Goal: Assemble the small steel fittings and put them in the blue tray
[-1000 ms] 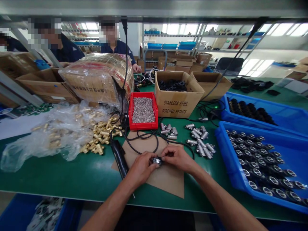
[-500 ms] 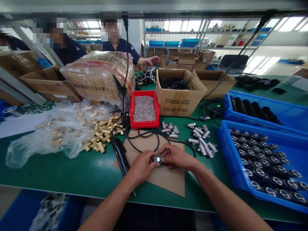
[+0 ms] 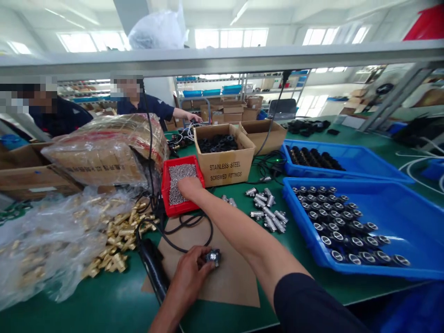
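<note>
My left hand [image 3: 190, 273] pinches a small silvery metal fitting [image 3: 212, 257] above the brown cardboard sheet [image 3: 236, 289]. My right hand [image 3: 190, 187] reaches into the red bin [image 3: 181, 210], which is filled with small shiny metal pieces [image 3: 178, 172], probably screws. Its fingers are down among the pieces and hidden, so their grip does not show. A black cylindrical power tool [image 3: 152, 268] with a cable lies left of my left hand. Silver fittings [image 3: 272, 217] lie in a loose group to the right of my right forearm.
Brass fittings [image 3: 116, 240] spill from clear plastic [image 3: 62, 249] at left. Behind the bin stands a cardboard box [image 3: 225, 164] of black parts. Blue trays [image 3: 391, 222] with black parts stand at right. Black cables [image 3: 208, 231] loop over the sheet. Co-workers [image 3: 138, 101] are across the bench.
My right hand has left the fitting and gone forward and left into the red bin. My left hand still holds the fitting. The view has turned to the right and tipped up.
</note>
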The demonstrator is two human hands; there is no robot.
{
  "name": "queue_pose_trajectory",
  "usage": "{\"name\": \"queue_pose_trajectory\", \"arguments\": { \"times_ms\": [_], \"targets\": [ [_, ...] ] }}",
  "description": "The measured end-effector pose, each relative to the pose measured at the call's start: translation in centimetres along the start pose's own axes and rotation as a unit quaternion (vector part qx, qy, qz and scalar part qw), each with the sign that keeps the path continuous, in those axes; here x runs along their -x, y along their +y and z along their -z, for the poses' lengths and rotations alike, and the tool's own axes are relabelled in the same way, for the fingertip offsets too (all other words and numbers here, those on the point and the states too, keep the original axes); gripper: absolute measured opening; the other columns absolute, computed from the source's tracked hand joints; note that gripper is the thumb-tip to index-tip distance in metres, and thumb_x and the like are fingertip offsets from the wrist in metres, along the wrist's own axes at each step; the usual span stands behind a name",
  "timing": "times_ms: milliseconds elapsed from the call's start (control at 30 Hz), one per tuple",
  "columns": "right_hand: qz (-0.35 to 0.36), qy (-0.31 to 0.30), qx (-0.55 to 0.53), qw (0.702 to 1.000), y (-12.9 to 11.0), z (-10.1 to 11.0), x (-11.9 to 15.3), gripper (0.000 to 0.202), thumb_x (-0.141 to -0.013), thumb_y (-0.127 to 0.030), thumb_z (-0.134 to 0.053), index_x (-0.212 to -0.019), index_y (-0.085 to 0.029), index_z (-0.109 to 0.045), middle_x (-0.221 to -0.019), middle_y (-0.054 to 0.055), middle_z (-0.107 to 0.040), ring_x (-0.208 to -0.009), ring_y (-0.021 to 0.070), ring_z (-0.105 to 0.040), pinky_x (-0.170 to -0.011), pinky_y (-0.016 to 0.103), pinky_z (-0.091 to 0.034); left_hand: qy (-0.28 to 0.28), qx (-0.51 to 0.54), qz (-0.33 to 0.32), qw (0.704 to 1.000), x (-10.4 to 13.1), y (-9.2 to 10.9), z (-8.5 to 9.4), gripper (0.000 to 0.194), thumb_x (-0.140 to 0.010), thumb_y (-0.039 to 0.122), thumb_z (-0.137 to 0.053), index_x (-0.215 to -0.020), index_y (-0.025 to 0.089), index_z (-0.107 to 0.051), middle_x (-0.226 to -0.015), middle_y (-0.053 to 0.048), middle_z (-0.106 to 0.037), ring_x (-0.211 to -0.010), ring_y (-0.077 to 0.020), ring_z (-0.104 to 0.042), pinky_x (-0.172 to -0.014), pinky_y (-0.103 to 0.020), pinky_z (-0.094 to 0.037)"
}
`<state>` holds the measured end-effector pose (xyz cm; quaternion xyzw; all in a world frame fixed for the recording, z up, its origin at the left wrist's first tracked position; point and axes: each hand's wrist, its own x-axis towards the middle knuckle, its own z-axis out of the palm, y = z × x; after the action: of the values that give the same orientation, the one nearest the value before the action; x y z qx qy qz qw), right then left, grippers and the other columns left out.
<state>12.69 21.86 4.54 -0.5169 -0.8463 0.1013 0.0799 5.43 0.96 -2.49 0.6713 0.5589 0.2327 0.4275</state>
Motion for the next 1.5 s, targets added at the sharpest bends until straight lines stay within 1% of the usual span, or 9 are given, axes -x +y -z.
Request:
{"name": "queue_pose_trajectory", "arguments": {
  "times_ms": [200, 367, 533, 733, 833, 1133, 1200, 1333, 1500],
  "targets": [
    [0.014, 0.005, -0.037, 0.999, 0.5, 1.2, 0.8, 0.022, -0.092, -0.017, -0.052, -0.108, -0.014, -0.066, -0.112, 0.012, -0.068, -0.107, 0.0252, -0.061, -0.09, 0.042, -0.049, -0.007, 0.002, 0.001, 1.0, -0.1, -0.3, -0.1, 0.031, -0.078, 0.028, -0.062, -0.107, 0.017, -0.067, -0.098, -0.007, -0.069, -0.082, -0.022, -0.063, -0.078, -0.034, -0.047],
    [0.045, 0.015, -0.178, 0.983, 1.1, 1.8, 5.0, 0.019, -0.086, -0.016, -0.058, -0.1, -0.017, -0.071, -0.104, 0.004, -0.073, -0.096, 0.0154, -0.065, -0.083, 0.024, -0.048, 0.005, 0.01, 0.007, 1.0, -0.2, -0.5, -0.1, 0.032, -0.076, 0.028, -0.062, -0.106, 0.017, -0.067, -0.098, -0.007, -0.069, -0.084, -0.0223, -0.063, -0.079, -0.035, -0.048],
    [0.041, -0.041, -0.329, 0.943, 3.7, -1.5, 12.5, 0.016, -0.083, -0.021, -0.061, -0.094, -0.012, -0.07, -0.075, 0.002, -0.072, -0.06, 0.0105, -0.063, -0.056, 0.02, -0.047, 0.009, 0.021, 0.013, 1.0, 0.2, 0.2, 0.3, 0.031, -0.075, 0.024, -0.064, -0.105, 0.018, -0.069, -0.088, -0.005, -0.069, -0.078, -0.0194, -0.061, -0.075, -0.031, -0.046],
    [-0.013, -0.129, -0.525, 0.841, 5.4, -5.6, 18.4, 0.019, -0.072, -0.031, -0.072, -0.081, -0.014, -0.073, -0.081, 0.004, -0.074, -0.071, 0.0143, -0.065, -0.068, 0.025, -0.05, 0.016, 0.006, 0.007, 1.0, 0.5, 0.8, 0.7, 0.022, -0.076, 0.024, -0.065, -0.097, 0.019, -0.07, -0.083, -0.003, -0.067, -0.075, -0.018, -0.06, -0.069, -0.027, -0.042],
    [-0.043, -0.155, -0.57, 0.806, 4.9, -6.1, 19.1, 0.018, -0.068, -0.03, -0.075, -0.077, -0.014, -0.073, -0.077, 0.003, -0.073, -0.068, 0.0137, -0.064, -0.069, 0.026, -0.049, 0.021, 0.005, 0.008, 1.0, 0.5, 0.6, 0.6, 0.02, -0.075, 0.024, -0.067, -0.094, 0.019, -0.069, -0.079, -0.002, -0.066, -0.074, -0.0176, -0.059, -0.067, -0.027, -0.04],
    [-0.154, -0.181, -0.578, 0.781, 3.8, -6.5, 18.9, 0.02, -0.066, -0.026, -0.072, -0.079, -0.015, -0.062, -0.061, -0.003, -0.062, -0.046, 0.008, -0.051, -0.043, 0.02, -0.04, 0.025, 0.015, 0.009, 1.0, 0.6, -0.1, 0.4, 0.018, -0.076, 0.025, -0.069, -0.091, 0.019, -0.064, -0.076, 0.0, -0.066, -0.074, -0.0176, -0.06, -0.065, -0.026, -0.039],
    [-0.128, -0.19, -0.536, 0.813, 4.0, -6.1, 18.7, 0.021, -0.069, -0.024, -0.07, -0.085, -0.015, -0.061, -0.064, -0.003, -0.064, -0.048, 0.0092, -0.054, -0.044, 0.02, -0.043, 0.023, 0.023, 0.011, 0.999, 0.6, -0.2, 0.4, 0.018, -0.076, 0.026, -0.069, -0.091, 0.019, -0.064, -0.077, 0.0, -0.066, -0.075, -0.0179, -0.061, -0.066, -0.026, -0.04],
    [0.009, -0.132, -0.31, 0.941, 4.6, -4.3, 15.9, 0.021, -0.077, -0.023, -0.068, -0.095, -0.014, -0.064, -0.08, 0.003, -0.072, -0.07, 0.0138, -0.066, -0.063, 0.024, -0.052, 0.022, 0.035, 0.019, 0.999, 0.5, -0.5, 0.2, 0.019, -0.075, 0.026, -0.07, -0.091, 0.02, -0.064, -0.084, -0.002, -0.068, -0.076, -0.0181, -0.061, -0.067, -0.026, -0.041],
    [0.023, 0.001, -0.169, 0.985, 2.6, -2.0, 7.6, 0.027, -0.091, -0.02, -0.052, -0.117, -0.018, -0.061, -0.123, 0.011, -0.062, -0.118, 0.0236, -0.055, -0.1, 0.037, -0.041, 0.027, 0.036, 0.026, 0.999, 0.4, -0.6, -0.1, 0.019, -0.074, 0.025, -0.07, -0.091, 0.019, -0.065, -0.087, -0.003, -0.069, -0.078, -0.0188, -0.062, -0.067, -0.026, -0.043]
  ]
}}
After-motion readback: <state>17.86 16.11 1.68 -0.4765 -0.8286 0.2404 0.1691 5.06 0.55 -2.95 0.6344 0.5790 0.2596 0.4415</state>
